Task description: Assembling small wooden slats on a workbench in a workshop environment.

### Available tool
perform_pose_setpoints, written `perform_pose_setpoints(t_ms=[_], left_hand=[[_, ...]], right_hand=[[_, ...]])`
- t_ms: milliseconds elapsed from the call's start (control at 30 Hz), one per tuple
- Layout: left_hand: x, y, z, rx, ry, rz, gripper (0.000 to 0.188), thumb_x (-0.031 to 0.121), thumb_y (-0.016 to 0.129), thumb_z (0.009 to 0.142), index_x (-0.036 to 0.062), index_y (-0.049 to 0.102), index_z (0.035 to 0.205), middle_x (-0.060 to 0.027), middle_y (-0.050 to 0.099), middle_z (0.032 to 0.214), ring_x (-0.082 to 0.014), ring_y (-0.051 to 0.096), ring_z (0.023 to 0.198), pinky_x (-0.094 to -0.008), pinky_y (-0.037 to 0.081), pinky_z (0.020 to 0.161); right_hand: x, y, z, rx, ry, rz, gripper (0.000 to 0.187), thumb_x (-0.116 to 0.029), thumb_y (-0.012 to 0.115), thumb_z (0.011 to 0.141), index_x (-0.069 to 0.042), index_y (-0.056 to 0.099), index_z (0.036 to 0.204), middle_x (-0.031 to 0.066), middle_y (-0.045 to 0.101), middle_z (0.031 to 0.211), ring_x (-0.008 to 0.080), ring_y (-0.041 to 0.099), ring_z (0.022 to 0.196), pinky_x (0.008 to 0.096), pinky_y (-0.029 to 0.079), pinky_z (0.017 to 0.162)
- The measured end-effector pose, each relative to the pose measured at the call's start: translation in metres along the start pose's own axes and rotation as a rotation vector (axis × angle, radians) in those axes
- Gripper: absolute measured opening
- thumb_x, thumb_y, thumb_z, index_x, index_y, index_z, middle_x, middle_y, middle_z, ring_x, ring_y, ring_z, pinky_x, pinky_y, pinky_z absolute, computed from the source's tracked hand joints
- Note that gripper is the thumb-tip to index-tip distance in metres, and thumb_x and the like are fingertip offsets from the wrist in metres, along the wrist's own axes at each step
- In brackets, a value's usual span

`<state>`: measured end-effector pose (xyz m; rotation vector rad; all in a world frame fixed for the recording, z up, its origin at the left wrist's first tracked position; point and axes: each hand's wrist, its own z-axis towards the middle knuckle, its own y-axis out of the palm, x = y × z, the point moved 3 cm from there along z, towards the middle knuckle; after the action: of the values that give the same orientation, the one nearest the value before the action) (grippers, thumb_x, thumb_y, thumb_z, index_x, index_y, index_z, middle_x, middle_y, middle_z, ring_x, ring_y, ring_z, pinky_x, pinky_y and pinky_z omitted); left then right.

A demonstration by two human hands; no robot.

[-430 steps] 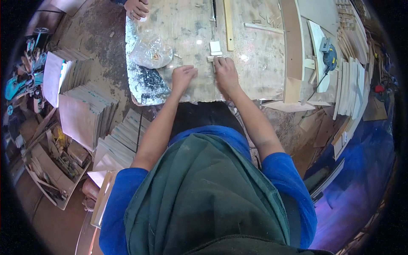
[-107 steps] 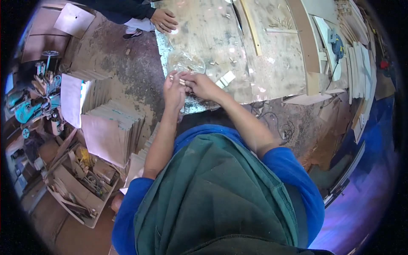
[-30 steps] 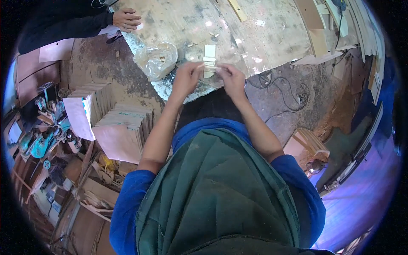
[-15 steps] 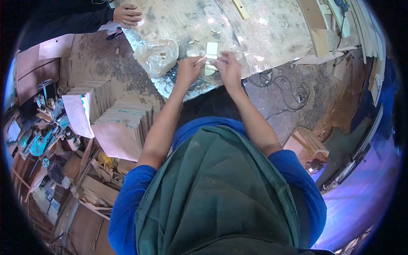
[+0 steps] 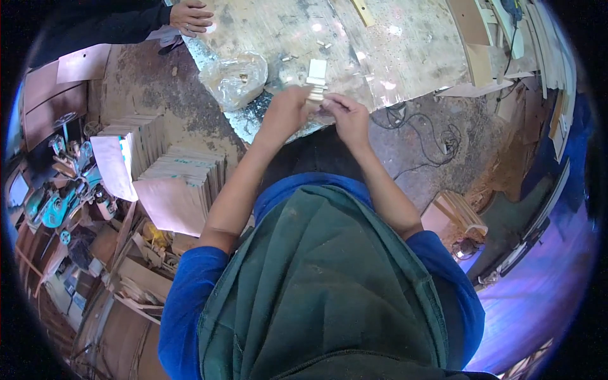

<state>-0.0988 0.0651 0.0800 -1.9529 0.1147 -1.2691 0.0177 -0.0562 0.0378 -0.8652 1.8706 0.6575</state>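
Both my hands meet over small pale wooden pieces (image 5: 316,96) near the table's front edge. My left hand (image 5: 285,117) is at their left side, its fingers smeared by motion, so its grip is unclear. On the other side, my right hand (image 5: 352,120) is closed, thumb and forefinger pinched together at the pieces; what lies in the pinch is too small to make out. A pale flat wooden block (image 5: 317,68) lies just beyond. Short wooden dowels (image 5: 290,58) rest left of it, with more dowels (image 5: 324,44) farther back.
A clear plastic bag (image 5: 235,81) sits on the worn tabletop (image 5: 418,63), left of my hands. Another person's hand (image 5: 190,17) rests at the far left edge. Stacked panels (image 5: 180,187) stand on the floor at left; a black cable (image 5: 437,142) lies at right.
My left hand has shifted slightly and turned over the pieces. My right hand has drawn back a little toward me and right, uncovering more of the wooden pieces.
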Motion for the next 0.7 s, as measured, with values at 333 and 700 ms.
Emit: perform_pose_setpoints(t_ms=[333,700], left_hand=[[-0.063,0.015,0.017,0.088,-0.348,-0.23,0.028,0.011,0.068,0.081,-0.0026,0.07,0.106,-0.0211,0.072,0.089,-0.026,0.072,0.08,-0.0332,0.056,0.074],[-0.086,0.043,0.018,0.186,-0.566,-0.86,0.032,0.012,0.071,0.087,-0.0113,0.064,0.108,-0.0144,0.072,0.088,-0.0151,0.069,0.074,-0.0253,0.055,0.064]], right_hand=[[-0.017,-0.005,0.025,-0.004,-0.25,-0.619,0.014,-0.016,0.066,0.087,-0.003,0.07,0.091,0.0175,0.067,0.074,0.0318,0.064,0.072,0.0403,0.049,0.068],[0.0,0.008,0.029,0.042,-0.203,-0.784,0.022,-0.023,0.067,0.087,-0.002,0.064,0.096,0.0202,0.068,0.079,0.0403,0.066,0.076,0.0472,0.05,0.068]])
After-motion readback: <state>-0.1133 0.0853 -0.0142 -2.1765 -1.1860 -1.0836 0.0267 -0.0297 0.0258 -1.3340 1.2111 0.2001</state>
